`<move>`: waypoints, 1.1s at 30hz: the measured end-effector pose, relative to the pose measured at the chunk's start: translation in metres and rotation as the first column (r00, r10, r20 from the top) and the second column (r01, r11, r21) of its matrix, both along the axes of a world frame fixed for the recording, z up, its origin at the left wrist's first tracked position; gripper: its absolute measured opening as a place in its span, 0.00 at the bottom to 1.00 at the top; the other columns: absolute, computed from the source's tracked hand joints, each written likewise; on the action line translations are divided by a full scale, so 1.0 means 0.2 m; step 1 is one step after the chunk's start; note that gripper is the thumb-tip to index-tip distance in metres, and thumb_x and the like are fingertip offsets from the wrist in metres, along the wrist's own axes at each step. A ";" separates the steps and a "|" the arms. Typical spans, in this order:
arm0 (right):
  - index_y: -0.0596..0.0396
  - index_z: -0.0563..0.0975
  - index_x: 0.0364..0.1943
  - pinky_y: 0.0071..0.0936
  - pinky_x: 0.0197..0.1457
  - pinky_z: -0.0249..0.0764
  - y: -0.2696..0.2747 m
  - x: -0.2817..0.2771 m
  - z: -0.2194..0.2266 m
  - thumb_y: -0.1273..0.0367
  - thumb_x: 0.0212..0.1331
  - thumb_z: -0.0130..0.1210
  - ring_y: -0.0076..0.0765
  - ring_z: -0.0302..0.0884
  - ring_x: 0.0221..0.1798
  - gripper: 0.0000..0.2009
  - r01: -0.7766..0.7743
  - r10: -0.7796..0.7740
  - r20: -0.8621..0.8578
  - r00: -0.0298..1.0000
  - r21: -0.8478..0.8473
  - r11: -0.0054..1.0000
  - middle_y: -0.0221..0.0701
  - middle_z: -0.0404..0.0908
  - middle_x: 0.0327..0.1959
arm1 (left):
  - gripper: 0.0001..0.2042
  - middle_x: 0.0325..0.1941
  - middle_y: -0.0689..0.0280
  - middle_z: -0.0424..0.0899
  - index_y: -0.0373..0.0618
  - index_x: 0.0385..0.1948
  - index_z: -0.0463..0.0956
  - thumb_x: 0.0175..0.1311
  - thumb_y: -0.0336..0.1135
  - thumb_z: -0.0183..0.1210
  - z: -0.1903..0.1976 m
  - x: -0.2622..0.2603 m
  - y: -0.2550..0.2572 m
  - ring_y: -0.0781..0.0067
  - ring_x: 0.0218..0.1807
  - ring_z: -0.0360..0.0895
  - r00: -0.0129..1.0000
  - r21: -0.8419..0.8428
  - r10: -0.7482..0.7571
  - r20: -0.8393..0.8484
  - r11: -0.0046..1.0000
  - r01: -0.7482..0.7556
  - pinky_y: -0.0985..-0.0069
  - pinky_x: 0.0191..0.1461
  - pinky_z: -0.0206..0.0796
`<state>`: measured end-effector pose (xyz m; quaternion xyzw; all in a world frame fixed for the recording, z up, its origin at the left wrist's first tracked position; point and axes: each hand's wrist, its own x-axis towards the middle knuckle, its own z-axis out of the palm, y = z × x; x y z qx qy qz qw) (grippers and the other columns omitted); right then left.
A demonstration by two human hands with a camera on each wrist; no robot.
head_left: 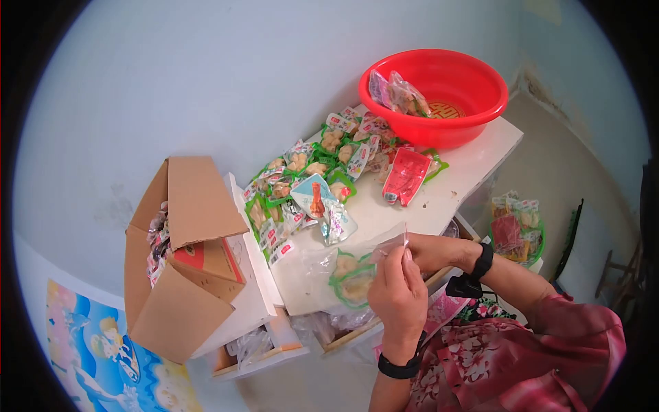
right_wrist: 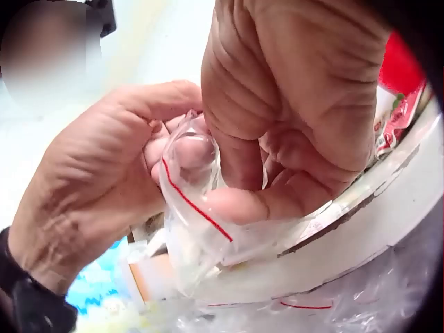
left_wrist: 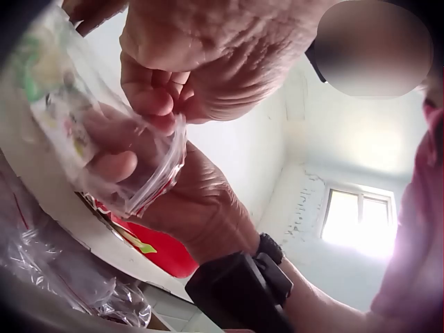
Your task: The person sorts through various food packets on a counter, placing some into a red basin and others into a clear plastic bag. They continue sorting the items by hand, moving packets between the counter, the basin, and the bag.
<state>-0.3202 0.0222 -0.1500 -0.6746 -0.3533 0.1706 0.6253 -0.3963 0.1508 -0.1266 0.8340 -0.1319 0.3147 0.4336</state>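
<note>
Two hands grasp the mouth of a clear bag

The left hand (head_left: 398, 292) and the right hand (head_left: 432, 253) meet at the upper edge of a clear bag (right_wrist: 187, 243), which carries a thin red line near its opening. The left fingers are bent and pinch this edge. The right thumb and forefinger also grasp the film; whether a right fingertip is inside the bag, one cannot tell.

The bag is in front of the person, at the near side of a white table (head_left: 425, 206). Through its film a green-edged pack (head_left: 355, 281) is visible.

Farther on the table there lies a heap of food packs (head_left: 298, 161), with a red pack (head_left: 405, 177) near it. Behind stands a red basin (head_left: 439, 130). To the left is an opened cardboard box (head_left: 206, 202). Under the table edge, a drawer (head_left: 357, 335) is pulled out.
</note>
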 end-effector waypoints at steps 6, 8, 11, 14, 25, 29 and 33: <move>0.59 0.82 0.52 0.36 0.53 0.79 0.06 0.05 -0.13 0.73 0.64 0.62 0.43 0.85 0.45 0.14 0.159 -0.115 0.150 0.982 -0.327 0.931 0.43 0.87 0.43 | 0.12 0.43 0.58 0.86 0.37 0.51 0.81 0.70 0.28 0.62 -0.07 -0.04 0.18 0.57 0.43 0.82 0.992 0.060 0.105 0.075 0.992 -0.109 0.61 0.47 0.74; 0.58 0.82 0.52 0.36 0.51 0.80 0.08 0.03 -0.09 0.73 0.64 0.61 0.43 0.85 0.44 0.13 0.220 -0.179 0.154 0.972 -0.318 0.922 0.41 0.88 0.42 | 0.13 0.47 0.56 0.85 0.37 0.52 0.81 0.68 0.30 0.63 -0.06 -0.05 0.28 0.54 0.52 0.79 0.984 0.226 0.159 0.082 0.959 -0.174 0.57 0.55 0.71; 0.58 0.83 0.53 0.37 0.50 0.80 0.09 0.07 -0.11 0.72 0.68 0.59 0.45 0.86 0.44 0.12 0.282 -0.229 0.196 0.954 -0.313 0.907 0.42 0.88 0.45 | 0.18 0.58 0.55 0.82 0.38 0.54 0.81 0.66 0.36 0.66 -0.11 -0.09 0.39 0.48 0.69 0.71 0.985 0.387 0.168 -0.041 0.911 -0.139 0.50 0.70 0.62; 0.57 0.83 0.53 0.39 0.51 0.81 0.13 0.12 -0.08 0.71 0.70 0.57 0.48 0.86 0.47 0.12 0.381 -0.292 0.381 0.877 -0.184 0.906 0.44 0.86 0.53 | 0.21 0.62 0.58 0.81 0.39 0.56 0.80 0.65 0.40 0.67 -0.13 -0.10 0.41 0.47 0.74 0.68 0.988 0.470 0.128 -0.090 0.880 -0.071 0.48 0.74 0.59; 0.52 0.83 0.53 0.44 0.52 0.79 0.04 0.29 -0.08 0.73 0.59 0.60 0.55 0.78 0.54 0.17 0.549 -0.193 0.704 0.684 -0.322 0.771 0.39 0.81 0.55 | 0.28 0.64 0.61 0.79 0.42 0.60 0.76 0.65 0.50 0.67 -0.10 0.05 0.31 0.50 0.70 0.70 0.983 0.485 0.087 -0.162 0.874 0.003 0.47 0.69 0.61; 0.53 0.82 0.50 0.46 0.50 0.76 0.03 0.24 -0.08 0.75 0.53 0.61 0.56 0.76 0.51 0.17 0.534 -0.319 0.655 0.685 -0.153 0.831 0.45 0.80 0.43 | 0.28 0.61 0.57 0.79 0.40 0.60 0.76 0.64 0.49 0.67 -0.08 0.05 0.33 0.50 0.66 0.72 0.984 0.461 0.092 -0.156 0.888 -0.010 0.51 0.67 0.63; 0.54 0.82 0.49 0.45 0.52 0.76 -0.01 0.24 -0.13 0.74 0.57 0.62 0.58 0.78 0.50 0.15 0.644 -0.486 0.633 0.602 -0.025 0.765 0.47 0.82 0.44 | 0.26 0.60 0.54 0.80 0.38 0.58 0.77 0.64 0.46 0.69 -0.04 0.10 0.40 0.48 0.63 0.74 0.986 0.321 0.124 -0.112 0.943 -0.082 0.54 0.67 0.64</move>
